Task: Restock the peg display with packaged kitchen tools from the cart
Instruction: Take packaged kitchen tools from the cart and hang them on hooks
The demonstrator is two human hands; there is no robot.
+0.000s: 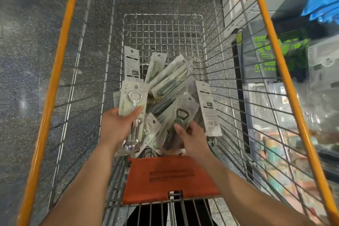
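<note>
Gripping a silver opener pack (pixel 132 102) in the left hand (pixel 117 124), right hand (pixel 192 138) fingers clamped on a green opener pack (pixel 180 117) in the cart (pixel 55 79), tangled cards could snag and spill

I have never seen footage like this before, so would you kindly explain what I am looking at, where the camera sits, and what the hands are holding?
There is no machine here: the single picture comes from a camera worn on a person's head, looking down at their own bare arms. They reach into a wire shopping cart with orange rails. In its basket lies a heap of carded kitchen-tool packages, several showing dark green handles. The left hand grips a small stack of packages, the top one a packaged silver bottle opener. The right hand pinches a packaged green-handled bottle opener that lies on the heap. An orange child-seat flap sits nearest the person. Store shelving shows blurred on the right.
</note>
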